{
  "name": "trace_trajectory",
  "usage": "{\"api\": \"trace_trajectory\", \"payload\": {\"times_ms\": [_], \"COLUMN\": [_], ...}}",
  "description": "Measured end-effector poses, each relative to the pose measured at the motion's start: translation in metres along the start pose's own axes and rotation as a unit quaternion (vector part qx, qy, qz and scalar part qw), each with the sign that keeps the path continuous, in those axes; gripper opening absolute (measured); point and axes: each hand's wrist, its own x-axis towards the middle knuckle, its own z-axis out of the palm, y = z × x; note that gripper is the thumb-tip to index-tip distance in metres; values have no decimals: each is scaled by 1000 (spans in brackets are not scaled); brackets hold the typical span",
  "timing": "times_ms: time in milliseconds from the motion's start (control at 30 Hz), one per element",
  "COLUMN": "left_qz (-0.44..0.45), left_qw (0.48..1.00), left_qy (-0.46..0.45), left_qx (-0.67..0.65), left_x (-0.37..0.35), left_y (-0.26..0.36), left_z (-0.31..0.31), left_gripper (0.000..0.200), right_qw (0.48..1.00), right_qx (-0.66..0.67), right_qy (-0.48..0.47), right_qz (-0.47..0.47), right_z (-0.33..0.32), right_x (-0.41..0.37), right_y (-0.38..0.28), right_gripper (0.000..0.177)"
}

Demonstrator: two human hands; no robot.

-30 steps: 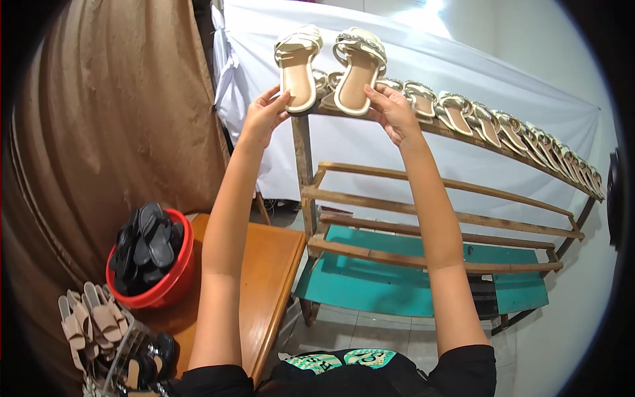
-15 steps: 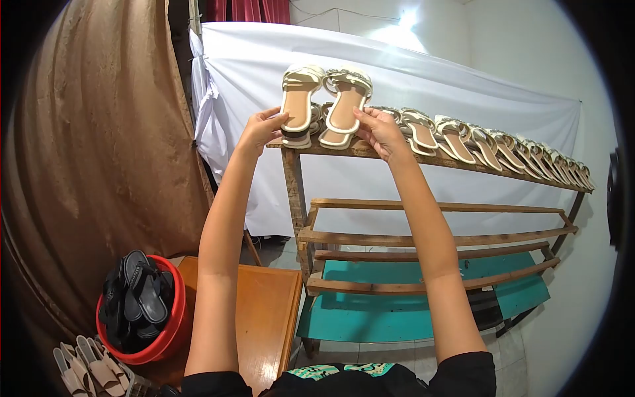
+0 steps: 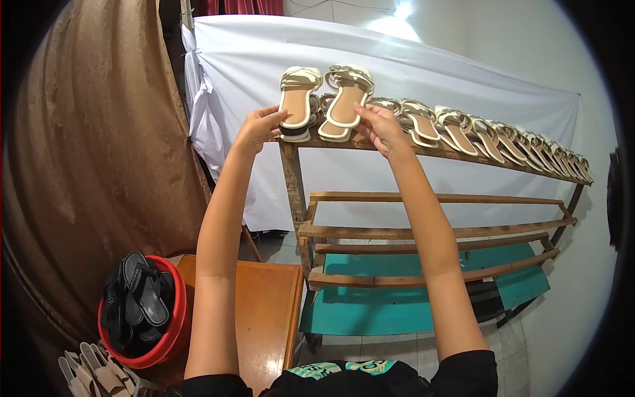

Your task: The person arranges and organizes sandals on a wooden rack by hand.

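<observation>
My left hand grips the heel end of a white sandal with a tan insole, thumb on top. In my right hand is the matching white sandal, pinched at the side of its heel. Both sandals point away from me, side by side, over the left end of the wooden rack's top plank. Beneath them lie other white sandals, partly hidden. Whether the held pair rests on those is hard to tell.
A row of white sandals runs right along the rack. Below stand slatted rails and a teal board. At lower left are a red tub of black sandals, beige sandals and a wooden table.
The left sandal has shifted slightly down and left, widening the gap between the pair. Both hands keep their grip, and the camera view has moved slightly.
</observation>
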Motion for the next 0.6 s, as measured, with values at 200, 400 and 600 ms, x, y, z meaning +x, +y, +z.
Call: {"api": "trace_trajectory", "payload": {"times_ms": [200,400,600], "left_qz": [-1,4,48], "left_qw": [1000,1000,993], "left_qy": [0,3,38], "left_qx": [-16,22,103], "left_x": [0,-4,-2], "left_y": [-1,3,-1], "left_z": [0,3,5], "left_gripper": [42,41,33], "right_qw": [1000,1000,998], "right_qx": [3,-17,-61], "right_qy": [6,16,31], "right_qz": [1,4,6], "right_z": [-3,-1,0], "right_x": [1,10,32], "right_y": [0,0,12], "right_gripper": [18,18,14]}}
